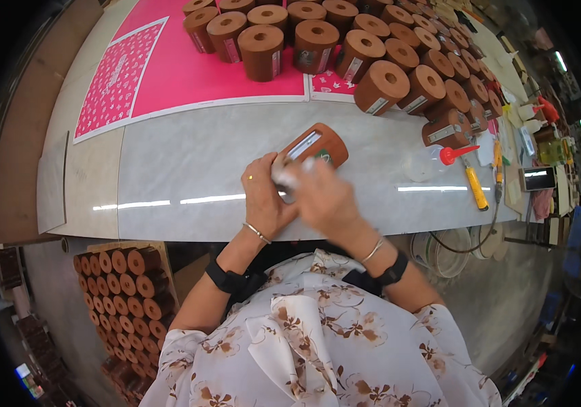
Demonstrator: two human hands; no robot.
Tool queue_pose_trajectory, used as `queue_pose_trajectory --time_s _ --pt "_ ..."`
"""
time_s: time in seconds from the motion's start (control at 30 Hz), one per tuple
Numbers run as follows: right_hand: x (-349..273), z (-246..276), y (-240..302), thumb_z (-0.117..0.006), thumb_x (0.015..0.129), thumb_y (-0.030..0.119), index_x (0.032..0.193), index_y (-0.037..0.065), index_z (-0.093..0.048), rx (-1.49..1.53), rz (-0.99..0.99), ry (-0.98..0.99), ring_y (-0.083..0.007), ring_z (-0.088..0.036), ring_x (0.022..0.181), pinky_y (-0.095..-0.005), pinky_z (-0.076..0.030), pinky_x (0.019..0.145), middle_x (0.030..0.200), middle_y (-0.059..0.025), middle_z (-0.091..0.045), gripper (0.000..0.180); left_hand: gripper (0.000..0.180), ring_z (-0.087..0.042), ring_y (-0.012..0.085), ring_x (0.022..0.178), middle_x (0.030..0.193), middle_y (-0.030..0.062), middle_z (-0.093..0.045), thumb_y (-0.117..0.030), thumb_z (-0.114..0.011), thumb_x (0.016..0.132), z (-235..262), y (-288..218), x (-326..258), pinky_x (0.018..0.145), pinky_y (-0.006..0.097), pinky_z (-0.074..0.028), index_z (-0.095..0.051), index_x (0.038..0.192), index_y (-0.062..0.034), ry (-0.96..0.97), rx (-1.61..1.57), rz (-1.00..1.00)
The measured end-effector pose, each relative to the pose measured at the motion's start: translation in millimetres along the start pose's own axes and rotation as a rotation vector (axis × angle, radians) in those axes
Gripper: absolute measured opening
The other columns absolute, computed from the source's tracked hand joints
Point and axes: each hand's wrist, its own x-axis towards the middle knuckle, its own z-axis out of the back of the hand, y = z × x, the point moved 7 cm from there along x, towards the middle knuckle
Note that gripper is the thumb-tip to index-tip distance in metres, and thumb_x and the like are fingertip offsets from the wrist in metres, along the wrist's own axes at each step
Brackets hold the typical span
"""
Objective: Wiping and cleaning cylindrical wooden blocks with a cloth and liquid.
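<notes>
A reddish-brown wooden cylinder [332, 144] lies tilted over the grey tabletop in front of me, with a pale strip set in its side and a small green mark. My left hand [263, 191] is closed around its near end. My right hand [330, 202], smeared by motion, bends over the same cylinder. A crumpled white wad [286, 175], which looks like a cloth or tissue, is pinched under its fingers against the wood. The fingers hide the cylinder's near end.
Many similar holed cylinders [261, 51] stand on a pink patterned sheet [189, 76] at the back. To the right are a clear bottle with a red nozzle [455, 154] and a yellow-handled tool [476, 188] with a cable. More cylinders [126, 285] are stacked lower left.
</notes>
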Motion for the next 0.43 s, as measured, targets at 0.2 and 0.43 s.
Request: queue_pose_trajectory --time_s 0.2,0.43 --pt "9 11 -35 -0.059 0.077 0.007 0.096 0.003 -0.062 -0.241 -0.063 0.031 -0.025 -0.06 0.068 -0.0344 -0.051 0.055 0.078 -0.0103 -0.052 0.019 0.08 -0.049 0.0352 0.105 0.111 0.0176 -0.051 -0.028 -0.082 0.059 2 -13 8 0.092 0.046 -0.034 -0.045 0.123 0.0008 -0.011 0.003 -0.027" --pt "11 25 -60 -0.062 0.082 0.009 0.098 0.006 -0.064 -0.205 -0.234 -0.014 -0.0239 -0.058 0.066 -0.0325 -0.052 0.056 0.077 -0.0092 -0.052 0.016 0.084 -0.044 0.0363 0.111 0.117 0.0183 -0.048 -0.037 -0.08 0.065 2 -16 2 0.096 0.048 -0.032 -0.039 0.13 -0.0015 0.102 0.038 0.003"
